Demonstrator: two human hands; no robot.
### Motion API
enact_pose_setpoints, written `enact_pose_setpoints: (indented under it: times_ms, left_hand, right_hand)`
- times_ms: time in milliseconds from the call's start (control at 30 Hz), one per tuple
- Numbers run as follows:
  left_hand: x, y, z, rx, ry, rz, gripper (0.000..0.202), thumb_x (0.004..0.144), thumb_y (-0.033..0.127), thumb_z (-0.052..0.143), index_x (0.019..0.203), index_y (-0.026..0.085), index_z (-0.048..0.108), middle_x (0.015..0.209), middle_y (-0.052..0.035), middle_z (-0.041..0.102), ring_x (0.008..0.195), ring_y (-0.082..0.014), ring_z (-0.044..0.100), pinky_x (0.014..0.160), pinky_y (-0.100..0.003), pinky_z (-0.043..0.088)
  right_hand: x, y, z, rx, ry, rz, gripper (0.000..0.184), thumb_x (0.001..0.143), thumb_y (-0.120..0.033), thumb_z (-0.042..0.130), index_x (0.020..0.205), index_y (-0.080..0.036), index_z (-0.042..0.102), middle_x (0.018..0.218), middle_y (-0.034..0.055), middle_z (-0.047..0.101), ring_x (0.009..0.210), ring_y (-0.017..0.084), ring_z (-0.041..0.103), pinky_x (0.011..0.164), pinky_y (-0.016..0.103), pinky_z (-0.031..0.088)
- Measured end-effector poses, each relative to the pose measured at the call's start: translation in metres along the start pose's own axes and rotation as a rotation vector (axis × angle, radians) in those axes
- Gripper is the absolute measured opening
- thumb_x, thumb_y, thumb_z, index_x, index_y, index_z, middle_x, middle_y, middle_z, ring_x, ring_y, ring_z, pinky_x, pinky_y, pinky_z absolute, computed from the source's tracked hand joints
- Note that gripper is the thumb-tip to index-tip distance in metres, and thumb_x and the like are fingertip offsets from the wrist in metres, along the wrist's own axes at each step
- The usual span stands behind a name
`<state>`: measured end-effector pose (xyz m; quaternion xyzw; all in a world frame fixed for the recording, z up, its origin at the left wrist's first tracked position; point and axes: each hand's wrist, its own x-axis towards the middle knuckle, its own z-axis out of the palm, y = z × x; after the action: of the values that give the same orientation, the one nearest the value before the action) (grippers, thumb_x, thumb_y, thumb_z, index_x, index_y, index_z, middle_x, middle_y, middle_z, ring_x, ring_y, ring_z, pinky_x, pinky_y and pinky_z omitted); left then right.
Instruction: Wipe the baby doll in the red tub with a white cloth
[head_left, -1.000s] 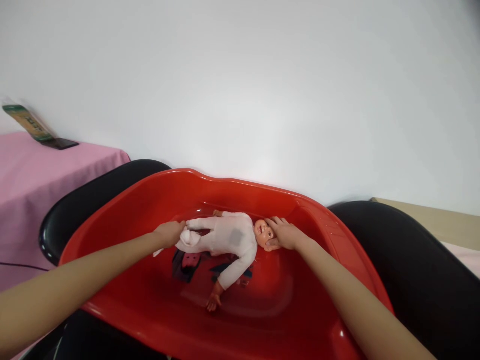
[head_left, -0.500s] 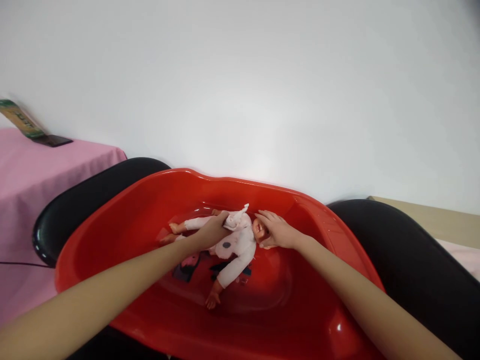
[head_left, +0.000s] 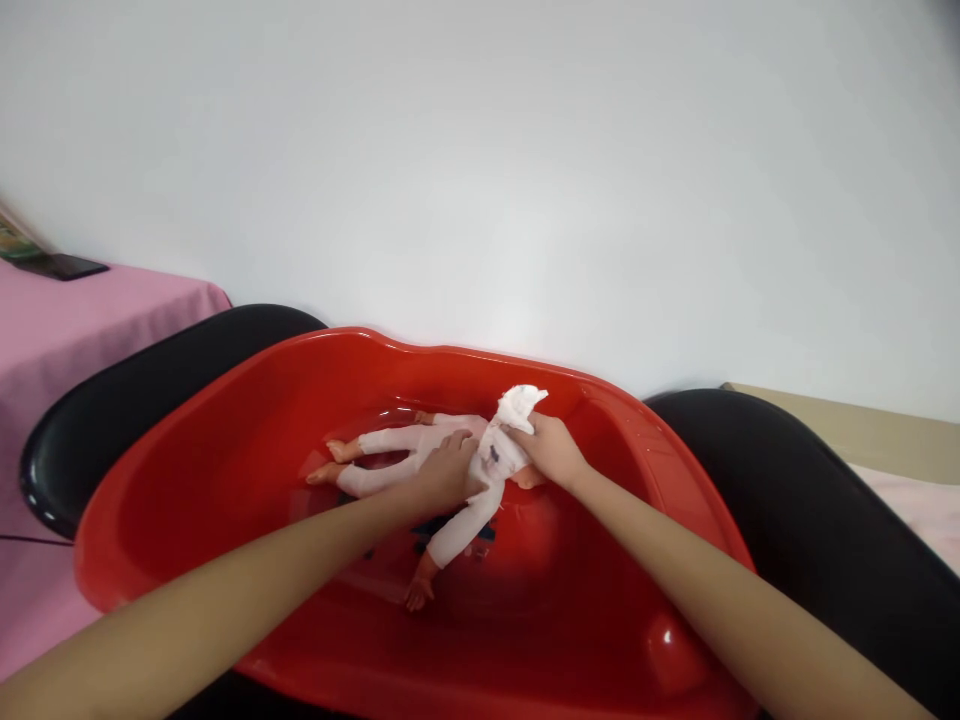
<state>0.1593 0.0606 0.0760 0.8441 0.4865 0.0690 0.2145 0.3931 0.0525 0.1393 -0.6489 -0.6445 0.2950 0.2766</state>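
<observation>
A baby doll [head_left: 409,450] in a white bodysuit lies on its back in shallow water inside a red plastic tub [head_left: 247,420], feet to the left. My left hand [head_left: 448,470] presses on the doll's chest, fingers curled over the cloth. My right hand [head_left: 547,448] covers the doll's head and grips a bunched white cloth [head_left: 517,407] that sticks up above it. The doll's face is hidden.
The tub rests on black rounded seats [head_left: 840,520] against a white wall. A table with a pink cloth [head_left: 67,330] stands at the left, with a dark flat object [head_left: 56,266] on its far edge. A beige surface [head_left: 847,430] shows at the right.
My left hand moved from the doll's feet up to its chest. The white cloth went from the feet to the head end, now held by my right hand. The doll's legs are now bare.
</observation>
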Motion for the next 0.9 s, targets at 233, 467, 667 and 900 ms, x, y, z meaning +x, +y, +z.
enact_pose_setpoints:
  times_ms: [233,467,667,900]
  left_hand:
    - [-0.006,0.001,0.051,0.352,-0.185,0.038,0.12,0.091,0.055,0.091,0.187,0.018,0.03,0.196,-0.026,0.005,0.18,-0.0562,0.006,0.136,-0.089,0.023]
    - [-0.01,-0.013,0.07,0.482,-0.16,0.146,0.113,0.094,0.039,0.088,0.188,0.028,0.027,0.195,-0.0248,-0.001,0.18,-0.0587,0.003,0.133,-0.094,0.016]
    - [-0.013,-0.038,0.075,0.532,-0.122,0.291,0.1,0.098,0.027,0.081,0.186,0.035,0.035,0.197,-0.0172,0.006,0.178,-0.0614,0.007,0.132,-0.095,0.021]
    - [-0.017,-0.058,0.053,0.361,-0.01,0.483,0.072,0.11,0.014,0.049,0.17,0.052,0.06,0.193,0.003,0.034,0.178,-0.0512,0.026,0.138,-0.082,0.029]
  right_hand:
    - [0.004,0.014,-0.012,0.011,0.22,0.076,0.043,0.105,-0.062,0.063,0.106,-0.023,0.08,0.106,0.0109,0.087,0.099,0.031,0.08,0.088,0.04,0.056]
    - [0.002,0.021,-0.011,0.043,0.279,0.093,0.044,0.104,-0.065,0.063,0.103,-0.024,0.077,0.103,0.0097,0.086,0.098,0.032,0.079,0.088,0.041,0.057]
    - [0.0,0.024,-0.014,0.074,0.315,0.117,0.047,0.105,-0.064,0.062,0.115,-0.022,0.079,0.111,0.0127,0.087,0.105,0.034,0.079,0.093,0.044,0.057]
    - [0.004,0.035,-0.017,0.204,0.4,0.171,0.047,0.101,-0.061,0.061,0.112,-0.019,0.079,0.115,0.0156,0.086,0.11,0.035,0.078,0.1,0.046,0.059]
